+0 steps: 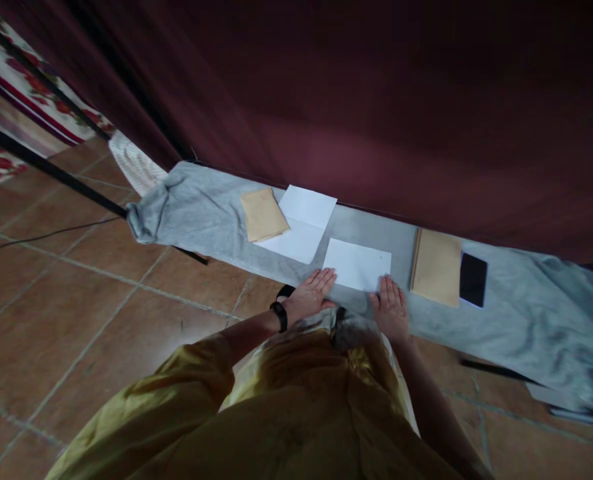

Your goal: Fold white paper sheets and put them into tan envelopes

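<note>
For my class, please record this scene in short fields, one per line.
Surface: grey cloth
Left hand: flat at near left corner of the white sheet; dark band on wrist
Right hand: at its near right corner
Left of sheet: brown paper overlapping creased white page
Right of sheet: brown stack, then dark flat device
Backdrop: maroon curtain

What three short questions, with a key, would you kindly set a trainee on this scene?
1. True or false: a black band is worn at the wrist of the left hand.
2. What lies just right of the right-hand brown packet? A) a cup; B) a dark, phone-like slab; C) scissors.
3. Fill in: the left hand and right hand are at the near corners of a ____ sheet.

Key: 1 true; 2 B; 3 white.
</note>
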Demonstrator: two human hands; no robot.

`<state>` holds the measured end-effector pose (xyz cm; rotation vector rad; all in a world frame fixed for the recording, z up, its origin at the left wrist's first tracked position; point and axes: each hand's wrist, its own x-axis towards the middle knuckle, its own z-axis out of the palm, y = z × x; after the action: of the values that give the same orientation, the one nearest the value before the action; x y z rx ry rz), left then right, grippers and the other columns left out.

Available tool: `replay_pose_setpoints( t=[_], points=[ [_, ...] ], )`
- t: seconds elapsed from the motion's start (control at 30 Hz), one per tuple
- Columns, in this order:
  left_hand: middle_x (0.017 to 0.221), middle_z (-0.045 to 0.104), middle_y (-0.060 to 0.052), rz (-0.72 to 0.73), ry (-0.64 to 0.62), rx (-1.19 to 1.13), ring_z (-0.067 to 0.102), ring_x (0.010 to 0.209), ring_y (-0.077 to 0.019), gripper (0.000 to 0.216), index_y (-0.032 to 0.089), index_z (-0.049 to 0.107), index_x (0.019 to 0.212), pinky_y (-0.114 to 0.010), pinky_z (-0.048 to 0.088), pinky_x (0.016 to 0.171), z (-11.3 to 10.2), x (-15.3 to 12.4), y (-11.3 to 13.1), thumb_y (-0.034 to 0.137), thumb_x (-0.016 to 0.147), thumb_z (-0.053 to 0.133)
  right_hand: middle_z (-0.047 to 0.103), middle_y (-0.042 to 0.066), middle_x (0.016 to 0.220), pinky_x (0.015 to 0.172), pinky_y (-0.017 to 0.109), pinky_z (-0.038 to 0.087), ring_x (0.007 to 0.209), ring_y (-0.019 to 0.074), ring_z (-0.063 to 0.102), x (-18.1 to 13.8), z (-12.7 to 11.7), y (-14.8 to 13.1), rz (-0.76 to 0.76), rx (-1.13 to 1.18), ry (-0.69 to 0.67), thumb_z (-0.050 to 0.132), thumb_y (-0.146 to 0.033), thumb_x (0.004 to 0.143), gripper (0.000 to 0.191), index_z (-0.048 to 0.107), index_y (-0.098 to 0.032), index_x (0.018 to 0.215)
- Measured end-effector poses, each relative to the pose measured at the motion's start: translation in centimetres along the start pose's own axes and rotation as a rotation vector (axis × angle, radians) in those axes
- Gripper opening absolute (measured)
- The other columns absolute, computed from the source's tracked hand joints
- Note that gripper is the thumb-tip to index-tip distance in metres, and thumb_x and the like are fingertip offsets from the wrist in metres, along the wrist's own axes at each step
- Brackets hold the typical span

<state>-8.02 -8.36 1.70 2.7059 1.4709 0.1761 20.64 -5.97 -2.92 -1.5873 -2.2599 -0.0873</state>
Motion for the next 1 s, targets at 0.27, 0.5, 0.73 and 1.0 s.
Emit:
replay_pose_setpoints(
  t=[0.27, 0.5, 0.73, 1.0],
  points=[
    [0.165, 0.029, -0.018, -0.079, 0.113, -0.067, 0.02, 0.155, -0.0245, 0.064, 0.007, 0.026, 0.158, -0.045, 0.019, 0.128, 0.3, 4.3, 2.1, 0.045, 0.107, 0.028, 0.04, 0.019, 0.159, 0.119, 0.05, 0.033, 0.146, 0.0302, 0.04, 0.1, 0.3, -0.5, 0.027, -0.002, 0.033, 0.03, -0.046, 0.106, 0.065, 0.024, -0.011, 0.161],
    [0.161, 0.036, -0.018, -0.2, 0.116, -0.14, 0.026, 0.154, -0.0265, 0.06, 0.007, 0.032, 0.156, -0.051, 0.024, 0.125, 2.2, 10.1, 1.9, 0.04, 0.106, 0.027, 0.046, 0.018, 0.156, 0.119, 0.049, 0.033, 0.144, 0.0294, 0.043, 0.3, 0.2, -0.7, 0.073, 0.015, 0.038, 0.029, -0.045, 0.107, 0.061, 0.033, -0.011, 0.158],
    [0.162, 0.036, -0.015, -0.191, 0.178, -0.147, 0.027, 0.153, -0.0256, 0.059, 0.015, 0.027, 0.16, -0.052, 0.024, 0.124, 3.5, 10.4, 0.7, 0.036, 0.104, 0.03, 0.045, 0.017, 0.157, 0.119, 0.052, 0.032, 0.147, 0.0287, 0.039, 5.2, 0.1, -3.1, 0.144, 0.159, -0.043, 0.024, -0.035, 0.107, 0.056, 0.041, -0.01, 0.153],
    [0.159, 0.042, -0.016, -0.193, 0.109, -0.136, 0.028, 0.153, -0.0241, 0.057, 0.013, 0.032, 0.158, -0.052, 0.025, 0.123, 3.2, 11.8, -0.8, 0.023, 0.101, 0.026, 0.044, 0.013, 0.158, 0.124, 0.049, 0.025, 0.148, 0.0249, 0.038, 11.4, 2.5, -5.3, 0.131, 0.187, -0.18, 0.03, -0.033, 0.106, 0.05, 0.047, -0.015, 0.15]
  ],
)
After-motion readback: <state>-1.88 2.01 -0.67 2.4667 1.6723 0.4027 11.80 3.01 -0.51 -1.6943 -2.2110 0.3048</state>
